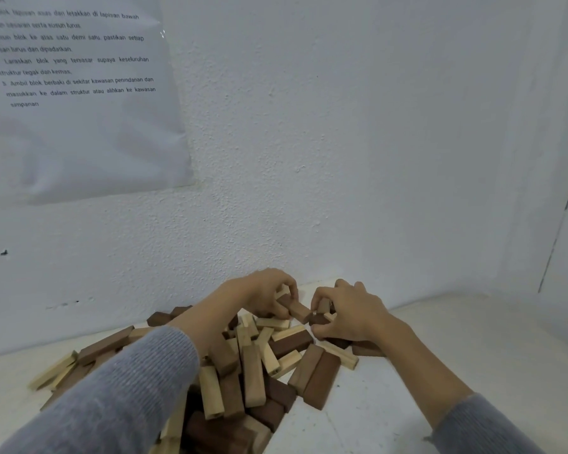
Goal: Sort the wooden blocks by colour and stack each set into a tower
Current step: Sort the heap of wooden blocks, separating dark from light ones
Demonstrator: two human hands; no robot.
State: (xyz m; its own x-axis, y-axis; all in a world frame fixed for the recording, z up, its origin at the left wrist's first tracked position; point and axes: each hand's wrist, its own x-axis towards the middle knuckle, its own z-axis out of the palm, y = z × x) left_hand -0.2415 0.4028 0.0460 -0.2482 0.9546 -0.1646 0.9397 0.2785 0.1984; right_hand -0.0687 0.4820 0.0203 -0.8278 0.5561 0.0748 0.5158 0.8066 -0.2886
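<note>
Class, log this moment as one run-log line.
stage: sorting | left hand: grips brown block | right hand: pinches dark block | pile: colours mixed | stacked: nothing in view

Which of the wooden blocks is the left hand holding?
The mid-brown wooden block pinched by the left hand at the far end of the pile; its free end points toward the right hand, above pale blocks.

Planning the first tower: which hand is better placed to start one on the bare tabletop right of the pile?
Probably right. The right hand pinches a dark brown block at the edge of the pile beside the tabletop; the left hand grips a mid-brown block with its forearm across the pile.
</note>
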